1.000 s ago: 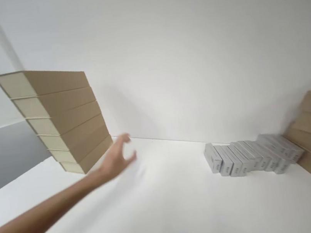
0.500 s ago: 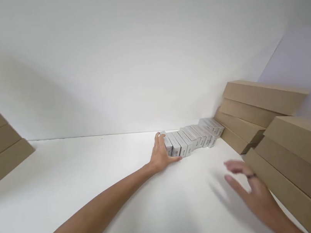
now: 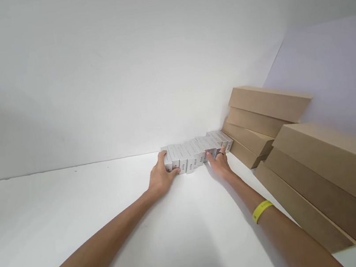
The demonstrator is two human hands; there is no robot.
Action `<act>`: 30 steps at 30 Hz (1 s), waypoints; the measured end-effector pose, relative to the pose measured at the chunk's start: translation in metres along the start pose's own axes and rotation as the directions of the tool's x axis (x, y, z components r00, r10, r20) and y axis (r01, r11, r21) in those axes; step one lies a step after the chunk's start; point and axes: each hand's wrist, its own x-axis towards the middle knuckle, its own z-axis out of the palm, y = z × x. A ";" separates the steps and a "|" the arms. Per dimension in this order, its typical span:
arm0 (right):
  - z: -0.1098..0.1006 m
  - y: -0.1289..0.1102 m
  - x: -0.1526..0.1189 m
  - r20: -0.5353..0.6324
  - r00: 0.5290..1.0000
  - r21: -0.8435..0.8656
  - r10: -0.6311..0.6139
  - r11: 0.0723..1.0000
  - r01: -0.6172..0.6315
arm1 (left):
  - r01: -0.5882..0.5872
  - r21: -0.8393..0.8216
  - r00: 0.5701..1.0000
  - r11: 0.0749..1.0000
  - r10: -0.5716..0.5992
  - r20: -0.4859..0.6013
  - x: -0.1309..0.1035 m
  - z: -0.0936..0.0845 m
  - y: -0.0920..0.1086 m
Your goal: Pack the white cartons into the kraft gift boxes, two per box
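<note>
A row of several small white boxes (image 3: 188, 155) stands side by side against the wall, with small dark marks on their front faces. My left hand (image 3: 161, 174) grips the row's left end, fingers curled over the end box and thumb along the lower front. Toward the right end, my right hand (image 3: 219, 161) has thumb and forefinger on either side of a small white box (image 3: 213, 150). That hand wears a dark ring, and a yellow wristband (image 3: 262, 211) circles the forearm. Some of the right fingers are hidden.
Long brown cardboard boxes (image 3: 326, 182) are stacked on the right in two piles, the farther cardboard pile (image 3: 262, 112) touching the row's right end. A white wall (image 3: 122, 70) rises behind the white surface (image 3: 167, 242). A pale lilac area (image 3: 331, 61) lies beyond the cardboard.
My right hand has moved from in front of the cardboard up to the white boxes and closed on one. My left hand stays at the row's left end. The view has shifted right.
</note>
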 end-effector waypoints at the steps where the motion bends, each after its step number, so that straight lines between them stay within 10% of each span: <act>1: 0.002 -0.003 0.004 -0.020 1.000 -0.037 0.019 0.999 -0.020 | 0.010 0.027 1.000 1.000 -0.009 -0.018 0.005 0.001 0.002; 16: 0.000 -0.019 0.023 -0.138 0.987 -0.338 -0.079 0.941 0.028 | 0.053 0.474 0.998 0.879 -0.030 -0.057 0.035 0.001 0.052; 30: 0.013 -0.035 0.019 -0.214 0.944 -0.377 -0.251 0.913 0.158 | 0.231 0.465 0.951 0.855 -0.098 -0.294 0.054 0.036 0.067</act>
